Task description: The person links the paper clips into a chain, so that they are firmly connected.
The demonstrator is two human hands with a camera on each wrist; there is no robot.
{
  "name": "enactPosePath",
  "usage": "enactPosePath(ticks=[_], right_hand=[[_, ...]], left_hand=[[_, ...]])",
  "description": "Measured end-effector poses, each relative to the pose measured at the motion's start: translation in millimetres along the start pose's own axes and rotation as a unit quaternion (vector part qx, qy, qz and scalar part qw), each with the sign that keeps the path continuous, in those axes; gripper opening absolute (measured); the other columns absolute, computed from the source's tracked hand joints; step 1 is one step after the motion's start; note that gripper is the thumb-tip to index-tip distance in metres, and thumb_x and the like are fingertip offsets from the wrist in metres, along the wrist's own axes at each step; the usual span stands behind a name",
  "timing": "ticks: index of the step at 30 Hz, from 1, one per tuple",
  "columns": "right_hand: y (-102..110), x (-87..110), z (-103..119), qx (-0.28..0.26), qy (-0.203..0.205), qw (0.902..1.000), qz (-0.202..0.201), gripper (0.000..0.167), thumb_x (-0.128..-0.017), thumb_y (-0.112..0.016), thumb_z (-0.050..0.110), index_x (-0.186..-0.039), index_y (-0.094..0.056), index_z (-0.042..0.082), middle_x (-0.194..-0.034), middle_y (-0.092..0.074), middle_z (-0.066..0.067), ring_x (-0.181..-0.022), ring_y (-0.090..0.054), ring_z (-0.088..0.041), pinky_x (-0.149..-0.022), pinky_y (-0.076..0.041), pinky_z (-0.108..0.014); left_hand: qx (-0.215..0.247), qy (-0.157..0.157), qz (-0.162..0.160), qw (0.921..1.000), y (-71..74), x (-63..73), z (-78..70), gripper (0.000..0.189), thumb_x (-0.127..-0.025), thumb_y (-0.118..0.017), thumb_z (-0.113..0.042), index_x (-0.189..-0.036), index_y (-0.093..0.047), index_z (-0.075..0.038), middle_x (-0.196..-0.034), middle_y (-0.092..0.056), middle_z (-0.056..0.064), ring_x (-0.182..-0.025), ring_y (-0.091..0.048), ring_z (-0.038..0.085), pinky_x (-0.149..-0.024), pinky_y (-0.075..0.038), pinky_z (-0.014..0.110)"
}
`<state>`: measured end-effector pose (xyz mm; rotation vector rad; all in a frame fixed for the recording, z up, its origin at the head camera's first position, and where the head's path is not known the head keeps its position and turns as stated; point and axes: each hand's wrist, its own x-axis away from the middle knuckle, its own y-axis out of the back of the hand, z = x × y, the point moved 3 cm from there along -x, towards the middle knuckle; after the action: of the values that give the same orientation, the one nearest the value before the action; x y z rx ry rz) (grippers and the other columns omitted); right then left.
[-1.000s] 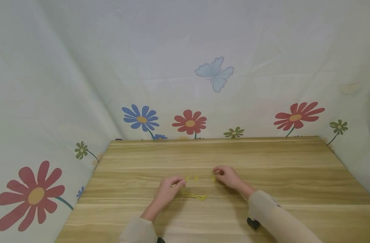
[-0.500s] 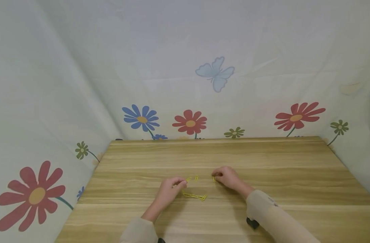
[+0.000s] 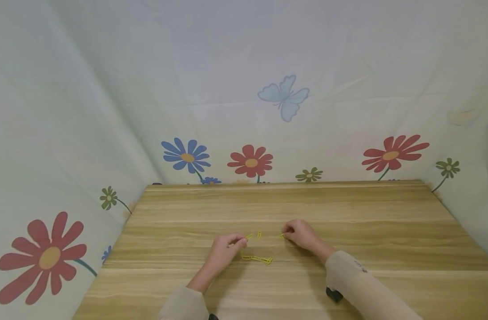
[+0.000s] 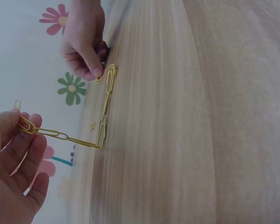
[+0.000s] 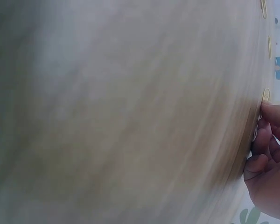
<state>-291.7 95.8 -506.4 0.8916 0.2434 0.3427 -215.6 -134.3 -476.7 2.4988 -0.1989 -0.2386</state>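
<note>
Between thumb and fingers my left hand [image 3: 224, 250] pinches the end of a chain of linked yellow paper clips [image 4: 53, 134]. The chain droops from that hand, and its far part [image 3: 257, 258] lies on the wooden table. One clip end sticks up past the left fingertips. My right hand [image 3: 301, 233] pinches a single yellow paper clip [image 5: 266, 94] at the table surface, to the right of the chain. Another loose paper clip [image 3: 259, 234] lies on the table between the two hands.
The wood-grain table [image 3: 348, 200] runs back to a pale curtain [image 3: 227, 66] printed with flowers and a butterfly. The curtain also hangs along the left and right sides.
My right fingers have turned the single clip from hanging downward to pointing left, and now pinch it. The left hand with the chain has barely moved.
</note>
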Motion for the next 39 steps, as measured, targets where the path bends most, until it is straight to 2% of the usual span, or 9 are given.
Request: enactPosePath(ticks=[4,12,22,28,33,39], right_hand=[[-1.2,-0.3,-1.7,-0.001,-0.008,1.0,0.002,0.006,-0.077,-0.066,0.011,-0.075,-0.063,0.007,-0.07,-0.058,0.004,-0.065,-0.048,-0.007,-0.059,-0.041,-0.023],[2.3,3.3,-2.6,-0.037,0.011,0.999,-0.02,0.006,-0.079,-0.062,0.008,-0.074,-0.06,0.01,-0.07,-0.057,0.003,-0.067,-0.048,-0.007,-0.06,-0.04,-0.021],[9.1,9.6,-1.4,-0.045,0.024,0.9985,-0.022,0.003,-0.08,-0.06,0.005,-0.077,-0.062,0.005,-0.074,-0.06,0.0,-0.069,-0.051,-0.008,-0.062,-0.042,-0.021],[15.6,14.6,7.3,-0.061,0.03,0.9975,-0.022,0.006,-0.078,-0.059,0.001,-0.078,-0.064,0.005,-0.075,-0.062,-0.003,-0.07,-0.052,-0.01,-0.062,-0.043,-0.02],[19.1,17.2,15.9,-0.083,0.048,0.9951,-0.023,0.005,-0.077,-0.059,-0.001,-0.077,-0.063,0.002,-0.074,-0.063,-0.004,-0.069,-0.053,-0.01,-0.06,-0.043,-0.019],[19.4,19.7,26.3,-0.09,0.079,0.9924,-0.026,0.005,-0.077,-0.061,-0.001,-0.074,-0.063,0.003,-0.073,-0.063,-0.005,-0.066,-0.051,-0.006,-0.057,-0.043,-0.018]], left_hand=[[0.002,-0.002,0.0,1.0,-0.7,-0.2,1.3,0.036,-0.088,-0.048,-0.038,-0.092,-0.066,-0.007,-0.083,-0.066,-0.004,-0.09,-0.059,0.016,-0.079,-0.046,0.037],[0.0,-0.005,-0.001,1.0,-1.5,-1.0,0.8,0.034,-0.088,-0.049,-0.037,-0.091,-0.066,-0.008,-0.082,-0.066,-0.004,-0.09,-0.059,0.016,-0.08,-0.046,0.037],[-0.005,-0.013,0.004,0.9999,-4.2,-2.0,-1.9,0.033,-0.088,-0.05,-0.036,-0.09,-0.066,-0.008,-0.085,-0.067,-0.003,-0.089,-0.06,0.016,-0.079,-0.047,0.036],[-0.01,-0.013,0.008,0.9998,-7.9,-2.6,-4.5,0.031,-0.087,-0.051,-0.035,-0.093,-0.066,-0.009,-0.087,-0.068,-0.002,-0.089,-0.061,0.015,-0.079,-0.048,0.034],[-0.014,-0.018,0.011,0.9997,-13.7,-4.3,-7.3,0.028,-0.087,-0.052,-0.034,-0.093,-0.066,-0.011,-0.088,-0.068,-0.001,-0.088,-0.061,0.015,-0.078,-0.049,0.032],[-0.001,-0.029,0.014,0.9995,-21.0,-6.1,-10.5,0.027,-0.088,-0.053,-0.029,-0.093,-0.067,-0.007,-0.086,-0.068,0.001,-0.085,-0.062,0.015,-0.074,-0.049,0.028]])
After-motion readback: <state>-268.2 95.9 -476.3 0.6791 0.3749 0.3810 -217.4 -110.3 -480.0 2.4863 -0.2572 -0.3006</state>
